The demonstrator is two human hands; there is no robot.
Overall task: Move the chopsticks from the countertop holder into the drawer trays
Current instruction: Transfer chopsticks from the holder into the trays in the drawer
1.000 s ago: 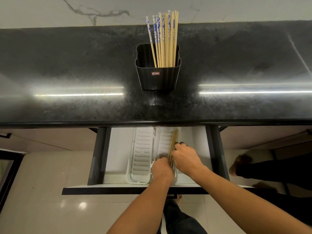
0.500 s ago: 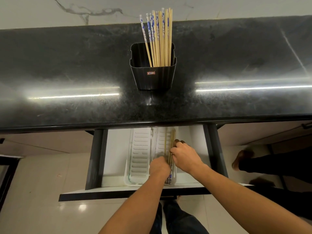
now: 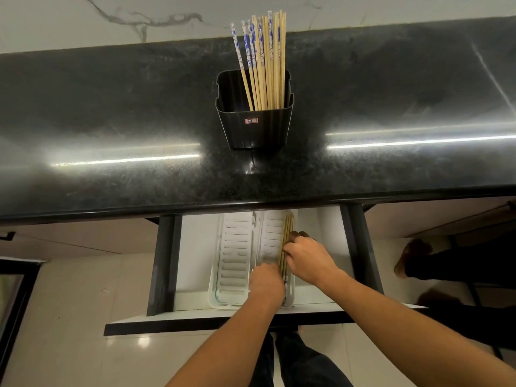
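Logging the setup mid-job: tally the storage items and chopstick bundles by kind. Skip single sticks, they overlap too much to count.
Black holder: 1
White trays: 2, left tray and right tray
Open drawer: 1
Chopstick bundles: 2, holder bundle and tray bundle
Total: 6

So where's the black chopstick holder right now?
The black holder stands upright mid-frame on the dark countertop, near the back wall, still holding chopsticks, directly above the open drawer.
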